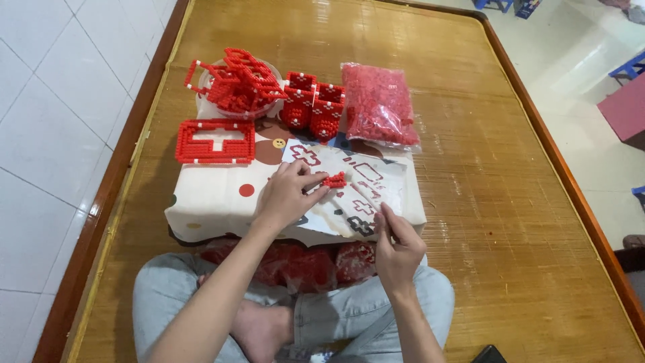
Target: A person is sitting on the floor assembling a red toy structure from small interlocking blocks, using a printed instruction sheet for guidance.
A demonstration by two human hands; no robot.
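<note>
Left hand (287,193), seen from the head camera, rests on a printed pattern sheet (349,191) and pinches a small red bead piece (334,180) between thumb and fingertips, the piece lying just above the sheet's middle. Right hand (396,247) hovers at the sheet's near edge with its fingers drawn together as if pinching something tiny; whether it holds anything cannot be told. That pattern sheet, white with red cross and rectangle outlines, is the landmark for everything else. It lies on a low worktop (201,202) draped in a cream cloth with coloured dots. Left of the sheet and a little farther away sits a flat red bead panel (215,142) with white openings. Beyond the sheet, toward its far left, a clear bowl (205,97) holds a pile of red beadwork frames (238,81). Directly beyond the sheet stand two small red bead boxes (312,104), touching each other. Beyond the sheet's far right corner lies a clear bag of loose red beads (379,104), its lower end just reaching the sheet. Below the sheet's near edge, under the cloth, more bags of red beads (302,265) rest against the person's crossed legs in light jeans (154,296). All of it sits on a woven bamboo mat (484,202) with a dark wooden border, beside white floor tiles (54,134).
</note>
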